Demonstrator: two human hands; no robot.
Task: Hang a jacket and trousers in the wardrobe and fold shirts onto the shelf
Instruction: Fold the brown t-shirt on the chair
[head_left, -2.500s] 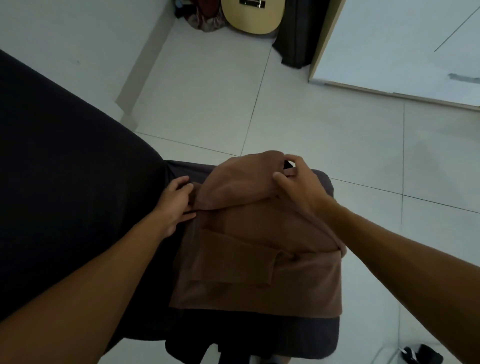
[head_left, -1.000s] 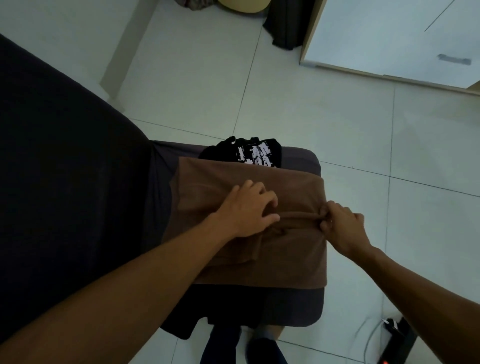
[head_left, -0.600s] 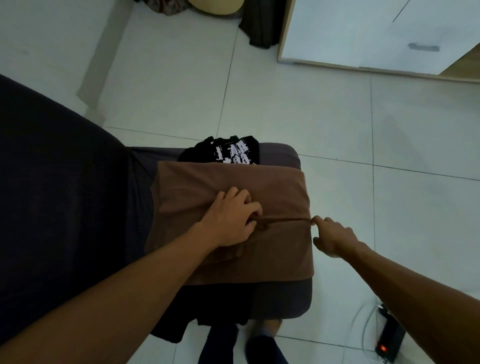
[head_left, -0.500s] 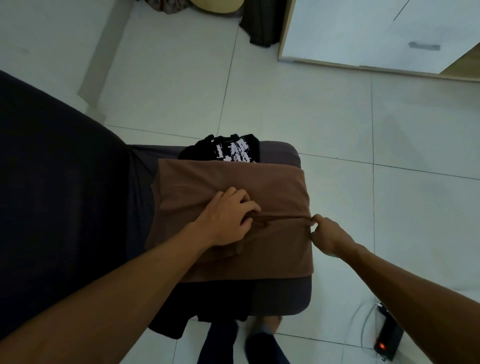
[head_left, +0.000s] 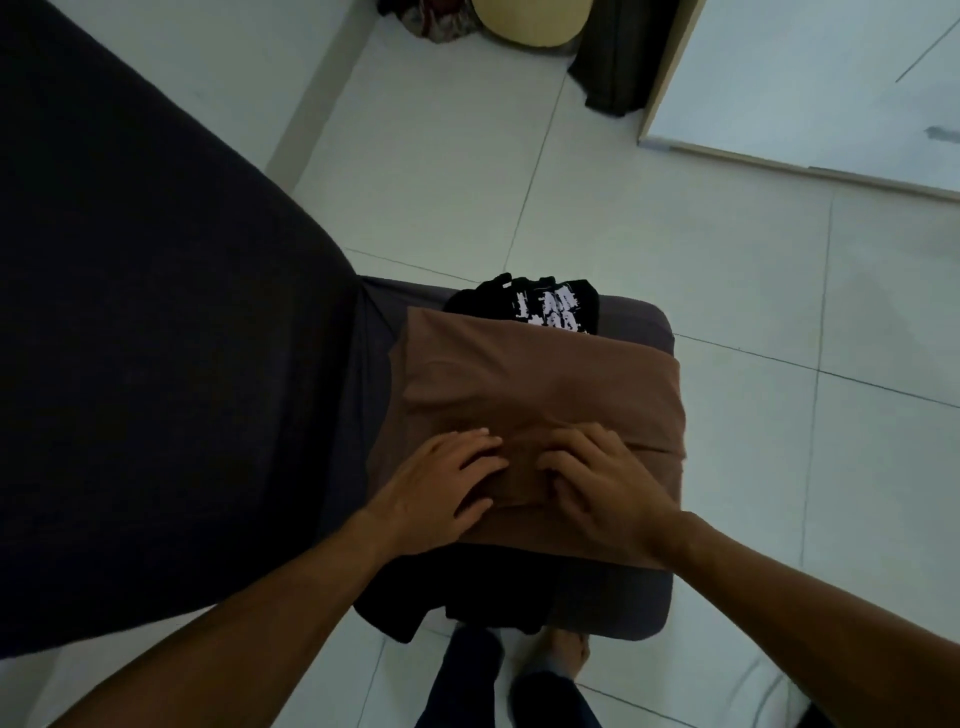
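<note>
Head view: both hands down on the brown shirt

Brown shirt (head_left: 540, 395) lies folded on the grey stool (head_left: 636, 322), and both hands are on its near half. Left hand (head_left: 436, 493) rests flat, fingers spread and fairly straight, pressing the cloth. Right hand (head_left: 602, 483) sits just beside it, fingers bent into the fabric at the fold; whether it really pinches the cloth, I cannot tell. A black printed shirt (head_left: 545, 306) peeks out from under the far edge. Dark bed (head_left: 156, 364) alongside, on the left.
</note>
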